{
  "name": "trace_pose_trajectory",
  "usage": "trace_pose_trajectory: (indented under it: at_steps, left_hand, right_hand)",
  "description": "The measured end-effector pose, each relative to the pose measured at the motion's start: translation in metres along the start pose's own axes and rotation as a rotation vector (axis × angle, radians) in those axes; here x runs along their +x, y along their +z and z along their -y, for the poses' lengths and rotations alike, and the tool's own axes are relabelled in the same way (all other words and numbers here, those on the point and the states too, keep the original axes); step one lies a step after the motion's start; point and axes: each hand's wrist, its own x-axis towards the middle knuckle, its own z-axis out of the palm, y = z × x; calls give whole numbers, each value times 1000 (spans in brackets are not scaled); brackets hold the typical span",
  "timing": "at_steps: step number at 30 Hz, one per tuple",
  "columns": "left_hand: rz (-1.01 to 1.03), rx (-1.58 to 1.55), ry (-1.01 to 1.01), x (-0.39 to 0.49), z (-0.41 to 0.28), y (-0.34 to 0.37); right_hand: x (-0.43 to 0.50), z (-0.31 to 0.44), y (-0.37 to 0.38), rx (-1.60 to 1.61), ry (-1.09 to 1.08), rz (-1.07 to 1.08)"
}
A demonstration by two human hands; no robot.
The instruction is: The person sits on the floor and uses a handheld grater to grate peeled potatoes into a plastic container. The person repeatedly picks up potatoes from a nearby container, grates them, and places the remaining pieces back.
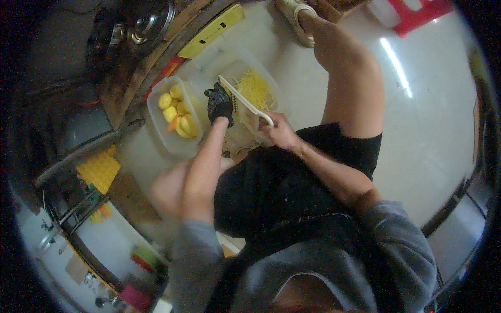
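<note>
My right hand (279,130) grips the curved end of a long white-framed slicer (244,100), perhaps a mandoline, which slants over a clear plastic tub (261,62). On the slicer's left side lies my left hand (220,103) in a dark knit glove; whether it holds a piece against the slicer is hidden. Thin yellow shreds (254,89) are heaped in the tub. To the left, a second clear plastic container (158,135) holds several peeled yellow pieces (170,114), which look like potatoes, and an orange piece (173,123).
A yellow-green board (212,30) lies beyond the tubs. Metal cookware (150,29) stands at upper left. A yellow textured cloth (98,168) hangs at left. A red plastic object (415,17) is at upper right. My bent legs flank the tubs on the pale floor (415,117).
</note>
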Motion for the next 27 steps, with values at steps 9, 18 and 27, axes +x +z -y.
trace_pose_trajectory:
  at_steps: [9, 18, 27]
  left_hand:
    - [-330, -640, -157, 25, -15, 42]
    - [-510, -196, 95, -4, -48, 15]
    - [-325, -428, -119, 40, 4, 42]
  right_hand:
    - [6, -1, 5, -134, -44, -85]
    - [2, 3, -3, -45, -22, -221]
    - [-10, 15, 9, 14, -56, -105]
